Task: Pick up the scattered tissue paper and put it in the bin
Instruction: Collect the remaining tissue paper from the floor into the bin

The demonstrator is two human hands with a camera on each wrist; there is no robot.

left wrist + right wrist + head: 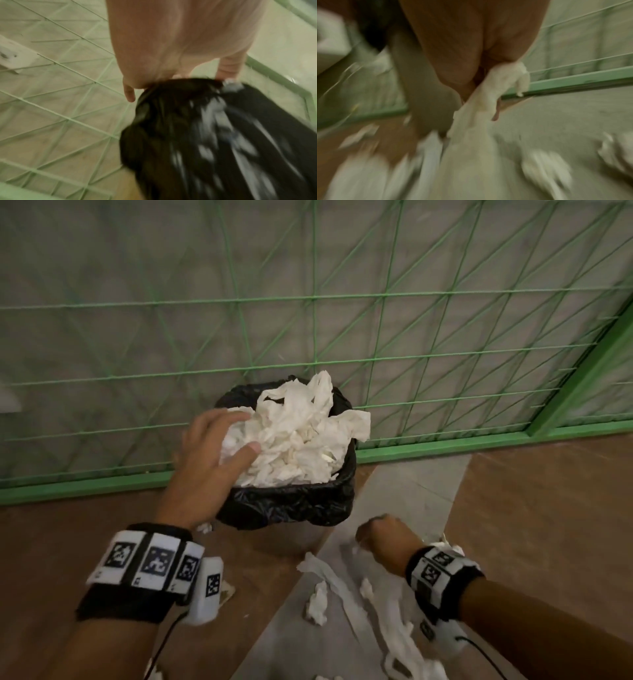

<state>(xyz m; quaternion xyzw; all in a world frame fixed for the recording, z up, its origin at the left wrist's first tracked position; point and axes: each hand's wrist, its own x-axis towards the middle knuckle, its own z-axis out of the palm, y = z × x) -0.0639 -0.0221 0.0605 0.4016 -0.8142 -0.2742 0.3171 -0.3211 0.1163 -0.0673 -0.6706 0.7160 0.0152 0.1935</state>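
Note:
A bin with a black liner stands against the green mesh fence, heaped with crumpled white tissue. My left hand lies flat on the left side of that heap, fingers straight and spread. In the left wrist view the hand reaches over the liner. To the right of the bin, low over the floor, my right hand is curled round a strip of tissue. More white tissue pieces and a long twisted strip lie on the floor below it.
The green wire fence and its green base rail run directly behind the bin. The floor is brown with a grey strip beside the bin. A small tissue scrap lies by the bin's left foot.

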